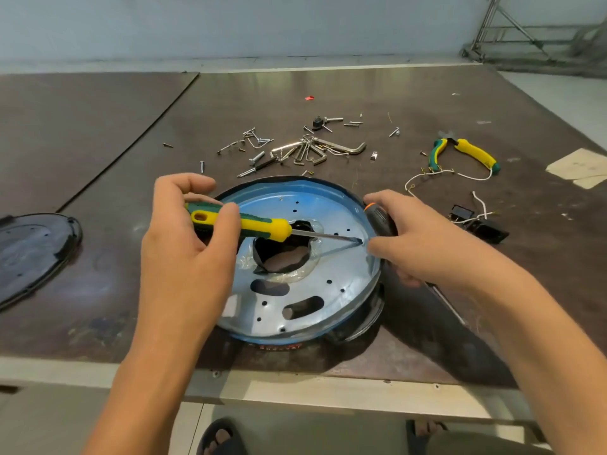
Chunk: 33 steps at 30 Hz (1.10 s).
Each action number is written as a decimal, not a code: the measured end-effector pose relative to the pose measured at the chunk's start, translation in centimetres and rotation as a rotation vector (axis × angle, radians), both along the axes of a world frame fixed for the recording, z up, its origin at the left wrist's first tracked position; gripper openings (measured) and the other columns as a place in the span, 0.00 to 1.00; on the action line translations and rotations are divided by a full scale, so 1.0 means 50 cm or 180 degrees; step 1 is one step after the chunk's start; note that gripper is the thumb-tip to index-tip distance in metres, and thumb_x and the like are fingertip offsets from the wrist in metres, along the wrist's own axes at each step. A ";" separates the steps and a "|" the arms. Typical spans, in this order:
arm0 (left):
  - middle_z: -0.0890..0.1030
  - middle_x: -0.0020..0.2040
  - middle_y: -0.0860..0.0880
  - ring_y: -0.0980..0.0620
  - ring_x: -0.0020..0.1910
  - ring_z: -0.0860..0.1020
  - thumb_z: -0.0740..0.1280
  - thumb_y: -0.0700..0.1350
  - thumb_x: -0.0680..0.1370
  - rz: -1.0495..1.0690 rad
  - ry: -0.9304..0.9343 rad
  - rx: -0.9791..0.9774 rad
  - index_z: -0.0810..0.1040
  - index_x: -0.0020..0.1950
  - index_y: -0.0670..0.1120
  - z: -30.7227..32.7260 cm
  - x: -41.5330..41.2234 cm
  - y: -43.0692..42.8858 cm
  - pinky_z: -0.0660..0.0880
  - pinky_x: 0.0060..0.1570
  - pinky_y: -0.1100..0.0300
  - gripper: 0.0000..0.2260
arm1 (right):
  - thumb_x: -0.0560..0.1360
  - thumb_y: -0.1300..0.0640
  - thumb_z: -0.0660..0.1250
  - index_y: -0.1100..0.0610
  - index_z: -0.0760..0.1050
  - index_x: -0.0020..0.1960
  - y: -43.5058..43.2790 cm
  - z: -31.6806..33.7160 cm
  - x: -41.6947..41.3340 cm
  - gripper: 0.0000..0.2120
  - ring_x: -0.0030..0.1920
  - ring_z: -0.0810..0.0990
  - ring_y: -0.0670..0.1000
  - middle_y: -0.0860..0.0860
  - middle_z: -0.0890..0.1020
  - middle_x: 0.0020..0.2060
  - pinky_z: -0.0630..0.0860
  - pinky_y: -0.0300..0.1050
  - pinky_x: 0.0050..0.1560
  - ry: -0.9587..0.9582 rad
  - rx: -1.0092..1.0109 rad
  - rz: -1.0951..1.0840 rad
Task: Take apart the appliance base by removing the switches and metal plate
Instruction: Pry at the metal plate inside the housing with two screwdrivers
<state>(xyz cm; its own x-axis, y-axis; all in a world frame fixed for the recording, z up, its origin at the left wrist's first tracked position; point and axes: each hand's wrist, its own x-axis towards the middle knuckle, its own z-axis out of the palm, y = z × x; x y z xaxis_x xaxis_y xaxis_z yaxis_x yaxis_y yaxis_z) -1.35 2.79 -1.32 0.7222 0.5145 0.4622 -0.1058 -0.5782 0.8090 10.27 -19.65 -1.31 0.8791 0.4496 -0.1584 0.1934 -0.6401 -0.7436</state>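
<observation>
Your left grip (187, 244) curls round a yellow-and-green-handled flat screwdriver (259, 224), blade tip down near the right rim of the round bluish metal plate (331, 205). Your right grip (417, 238) wraps a black-handled screwdriver with an orange collar (377, 216) beside that rim. The plate sits in the black plastic appliance base (371, 310) near the dark bench's (98, 126) front edge. Black switches on white wires (476, 223) lie out to the right, so the plate looks next: find a seam and lever gently.

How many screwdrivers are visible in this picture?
2. The yellow-green screwdriver is in the left hand, over the metal plate; the black screwdriver is in the right hand, at its right edge. More may hide in the hardware pile.
</observation>
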 end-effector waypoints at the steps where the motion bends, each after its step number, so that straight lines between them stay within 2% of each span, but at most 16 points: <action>1: 0.78 0.44 0.59 0.60 0.33 0.73 0.69 0.50 0.80 0.0015 -0.0040 -0.0056 0.71 0.57 0.56 0.001 -0.001 0.001 0.71 0.33 0.70 0.10 | 0.78 0.65 0.64 0.49 0.65 0.69 -0.003 0.006 -0.005 0.23 0.18 0.72 0.47 0.54 0.77 0.37 0.69 0.40 0.21 0.0125 -0.0070 0.0069; 4: 0.80 0.42 0.56 0.59 0.38 0.77 0.73 0.52 0.78 0.0012 -0.0202 -0.0583 0.70 0.61 0.57 0.009 0.002 0.004 0.76 0.40 0.64 0.16 | 0.79 0.65 0.63 0.51 0.67 0.62 -0.005 0.012 -0.016 0.16 0.19 0.69 0.50 0.50 0.74 0.21 0.66 0.38 0.20 0.0414 0.0102 0.0054; 6: 0.81 0.42 0.57 0.57 0.40 0.79 0.74 0.50 0.77 -0.0023 -0.0323 -0.0911 0.70 0.64 0.55 0.016 0.007 0.003 0.78 0.44 0.61 0.19 | 0.79 0.65 0.63 0.50 0.67 0.61 -0.004 0.012 -0.017 0.15 0.20 0.68 0.50 0.48 0.71 0.18 0.65 0.38 0.20 0.0535 0.0220 -0.0003; 10: 0.84 0.45 0.60 0.61 0.42 0.80 0.73 0.48 0.78 -0.0151 -0.0372 -0.1182 0.70 0.67 0.50 0.019 0.025 -0.018 0.78 0.47 0.63 0.20 | 0.81 0.62 0.61 0.48 0.64 0.59 0.002 0.008 -0.017 0.13 0.20 0.70 0.49 0.49 0.73 0.18 0.67 0.40 0.20 0.0581 0.0154 0.0054; 12: 0.84 0.46 0.61 0.62 0.44 0.81 0.72 0.47 0.79 -0.0166 -0.0349 -0.1226 0.69 0.66 0.48 0.019 0.035 -0.032 0.78 0.40 0.65 0.20 | 0.81 0.61 0.60 0.47 0.63 0.59 0.004 0.009 -0.020 0.12 0.19 0.70 0.50 0.49 0.74 0.18 0.68 0.41 0.20 0.0589 0.0092 0.0105; 14: 0.84 0.47 0.57 0.59 0.42 0.83 0.72 0.45 0.79 -0.0205 -0.0352 -0.1311 0.67 0.63 0.46 0.018 0.044 -0.045 0.79 0.33 0.66 0.19 | 0.81 0.60 0.62 0.48 0.66 0.56 0.004 0.011 -0.019 0.09 0.19 0.70 0.49 0.49 0.75 0.20 0.67 0.40 0.20 0.0501 0.0156 0.0007; 16: 0.84 0.49 0.51 0.54 0.41 0.85 0.71 0.42 0.79 -0.0231 -0.0360 -0.1352 0.65 0.60 0.45 0.014 0.047 -0.053 0.81 0.37 0.63 0.17 | 0.80 0.61 0.64 0.52 0.70 0.52 0.001 0.015 -0.011 0.05 0.20 0.69 0.47 0.53 0.76 0.29 0.66 0.38 0.20 0.0106 0.0361 -0.0281; 18: 0.81 0.49 0.47 0.51 0.40 0.85 0.70 0.41 0.80 -0.0229 -0.0400 -0.1420 0.64 0.59 0.46 0.011 0.043 -0.056 0.82 0.38 0.59 0.16 | 0.81 0.61 0.66 0.56 0.71 0.50 -0.006 0.021 -0.004 0.04 0.18 0.67 0.45 0.54 0.72 0.32 0.63 0.37 0.19 -0.0321 0.0908 -0.0576; 20: 0.79 0.47 0.47 0.52 0.40 0.85 0.70 0.42 0.80 -0.0207 -0.0448 -0.1495 0.64 0.58 0.46 0.010 0.036 -0.054 0.83 0.36 0.57 0.16 | 0.82 0.62 0.65 0.55 0.69 0.50 -0.012 0.030 -0.001 0.05 0.20 0.66 0.47 0.52 0.69 0.29 0.62 0.38 0.20 -0.0365 0.1804 -0.0735; 22: 0.79 0.46 0.49 0.51 0.39 0.85 0.71 0.43 0.79 -0.0152 -0.0464 -0.1457 0.64 0.58 0.47 0.010 0.026 -0.054 0.81 0.31 0.59 0.17 | 0.83 0.61 0.64 0.53 0.67 0.50 -0.011 0.045 -0.006 0.07 0.23 0.67 0.48 0.52 0.68 0.30 0.64 0.39 0.23 0.0032 0.2801 -0.0682; 23: 0.80 0.45 0.51 0.50 0.39 0.86 0.72 0.44 0.78 -0.0121 -0.0489 -0.1390 0.64 0.59 0.47 0.009 0.023 -0.055 0.81 0.31 0.59 0.17 | 0.84 0.60 0.63 0.52 0.67 0.50 -0.006 0.051 -0.009 0.07 0.24 0.67 0.48 0.52 0.69 0.32 0.66 0.39 0.25 0.0245 0.3244 -0.0614; 26: 0.83 0.40 0.59 0.51 0.39 0.86 0.72 0.42 0.79 -0.0056 -0.0521 -0.1142 0.64 0.60 0.45 0.000 0.016 -0.063 0.83 0.42 0.56 0.18 | 0.85 0.56 0.60 0.52 0.66 0.48 0.019 0.057 -0.010 0.07 0.28 0.69 0.50 0.50 0.70 0.34 0.71 0.43 0.30 0.0525 0.4164 -0.0529; 29: 0.82 0.39 0.64 0.58 0.38 0.85 0.72 0.43 0.79 0.0091 -0.0457 -0.0974 0.63 0.59 0.44 -0.004 0.015 -0.069 0.84 0.44 0.57 0.19 | 0.85 0.53 0.58 0.52 0.66 0.49 0.044 0.047 -0.008 0.06 0.32 0.71 0.50 0.51 0.71 0.37 0.73 0.45 0.33 0.0304 0.4379 -0.0406; 33: 0.82 0.40 0.64 0.57 0.40 0.85 0.72 0.44 0.79 0.0165 -0.0440 -0.0911 0.63 0.59 0.46 -0.001 0.012 -0.069 0.84 0.47 0.52 0.19 | 0.83 0.52 0.58 0.50 0.66 0.51 0.058 0.025 -0.006 0.03 0.33 0.71 0.49 0.50 0.71 0.39 0.73 0.46 0.34 -0.0191 0.3889 -0.0255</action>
<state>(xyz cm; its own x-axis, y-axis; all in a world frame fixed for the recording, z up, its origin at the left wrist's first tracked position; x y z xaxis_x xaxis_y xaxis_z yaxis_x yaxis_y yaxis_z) -0.75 -0.66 -1.37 0.6322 0.6722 0.3854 -0.2024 -0.3368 0.9196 9.97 -16.75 -0.04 0.9025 0.2184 0.3713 0.2402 0.4604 -0.8546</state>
